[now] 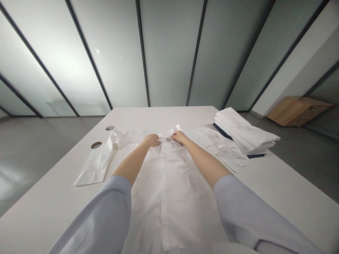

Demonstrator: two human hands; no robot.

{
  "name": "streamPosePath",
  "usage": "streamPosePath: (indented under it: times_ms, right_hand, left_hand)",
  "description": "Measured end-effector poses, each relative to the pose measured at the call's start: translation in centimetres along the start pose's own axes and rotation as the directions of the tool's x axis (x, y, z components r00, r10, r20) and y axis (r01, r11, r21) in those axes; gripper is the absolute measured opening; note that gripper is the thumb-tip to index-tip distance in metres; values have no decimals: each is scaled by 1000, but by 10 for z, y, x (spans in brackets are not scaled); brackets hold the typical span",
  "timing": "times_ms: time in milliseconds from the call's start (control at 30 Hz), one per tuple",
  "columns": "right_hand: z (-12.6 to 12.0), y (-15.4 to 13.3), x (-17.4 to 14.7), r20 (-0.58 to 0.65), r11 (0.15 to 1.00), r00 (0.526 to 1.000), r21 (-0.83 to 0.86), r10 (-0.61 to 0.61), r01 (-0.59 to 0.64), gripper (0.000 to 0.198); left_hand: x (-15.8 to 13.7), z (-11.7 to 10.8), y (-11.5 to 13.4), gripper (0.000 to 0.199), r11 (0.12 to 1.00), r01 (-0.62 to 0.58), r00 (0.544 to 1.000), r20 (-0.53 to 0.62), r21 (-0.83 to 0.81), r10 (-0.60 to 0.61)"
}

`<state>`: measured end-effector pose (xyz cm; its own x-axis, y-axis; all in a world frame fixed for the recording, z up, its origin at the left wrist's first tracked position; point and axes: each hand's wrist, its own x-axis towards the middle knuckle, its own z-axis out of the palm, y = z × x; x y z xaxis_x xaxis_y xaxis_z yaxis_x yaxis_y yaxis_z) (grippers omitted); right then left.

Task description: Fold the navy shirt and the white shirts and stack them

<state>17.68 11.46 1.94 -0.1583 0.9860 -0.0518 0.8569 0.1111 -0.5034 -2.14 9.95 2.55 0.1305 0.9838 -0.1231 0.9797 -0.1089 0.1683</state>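
Observation:
A white button-up shirt (pixel 182 190) lies face up on the white table, its collar end away from me and its button placket running toward me. Its sleeves are spread out to the left and right. My left hand (pixel 152 140) is closed on the cloth at the left side of the collar. On the other side, my right hand (pixel 179 137) pinches the collar edge between thumb and fingers. Between the two hands a small greyish patch shows at the neck opening. The exact grip of the left fingertips is partly hidden.
A stack of folded white garments (pixel 242 130) sits on the table's right side, with dark navy fabric (pixel 256 155) under it. Two round cable holes, one of them a brown-rimmed hole (pixel 96 145), lie at the left edge. Beyond stands a wooden cabinet (pixel 298 111) near frosted glass panels.

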Motion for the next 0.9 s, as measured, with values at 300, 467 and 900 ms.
streamPosePath:
  times_ms: [300, 467, 900]
  right_hand:
    - [-15, -10, 32, -230, 937, 973, 340, -3, 83, 56]
    - [-14, -5, 13, -166, 968, 975, 177, -146, 175, 56]
    - [4, 30, -94, -2, 891, 996, -446, -90, 79, 64]
  left_hand:
    - [11, -20, -2, 64, 968, -27, 946, -320, -251, -57]
    - [-11, -4, 5, 65, 990, -97, 957, -285, -106, 64]
    - [-37, 35, -8, 69, 994, 52, 993, -113, 100, -41]
